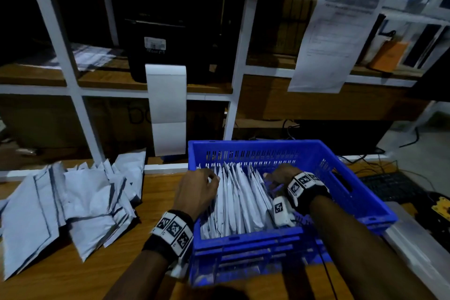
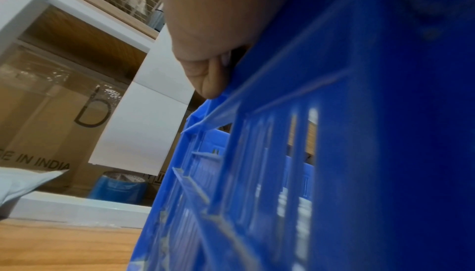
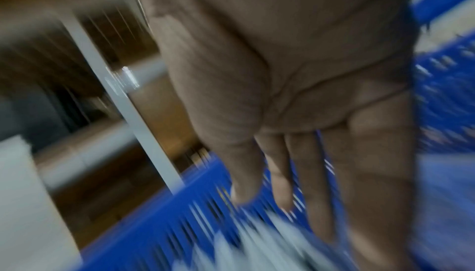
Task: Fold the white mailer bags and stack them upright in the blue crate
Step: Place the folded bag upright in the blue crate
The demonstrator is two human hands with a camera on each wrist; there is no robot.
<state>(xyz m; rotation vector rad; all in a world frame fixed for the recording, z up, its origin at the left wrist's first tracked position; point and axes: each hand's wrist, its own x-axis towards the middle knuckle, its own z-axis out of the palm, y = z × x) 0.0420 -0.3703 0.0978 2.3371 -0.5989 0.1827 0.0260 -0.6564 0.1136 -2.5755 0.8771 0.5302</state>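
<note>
1. Your left hand (image 1: 197,192) rests at the left wall of the blue crate (image 1: 345,153), fingers curled against the outermost bag; whether they pinch it cannot be told.
2. Your right hand (image 1: 282,178) is inside the crate at the row's right end, fingers straight and slightly apart.
3. The folded mailer bags (image 1: 238,200) stand on edge mid-crate, leaning. Press both ends inward together to square them upright.
4. The unfolded pile (image 1: 73,202) lies on the desk (image 1: 60,282), left of the crate, awaiting folding.
</note>
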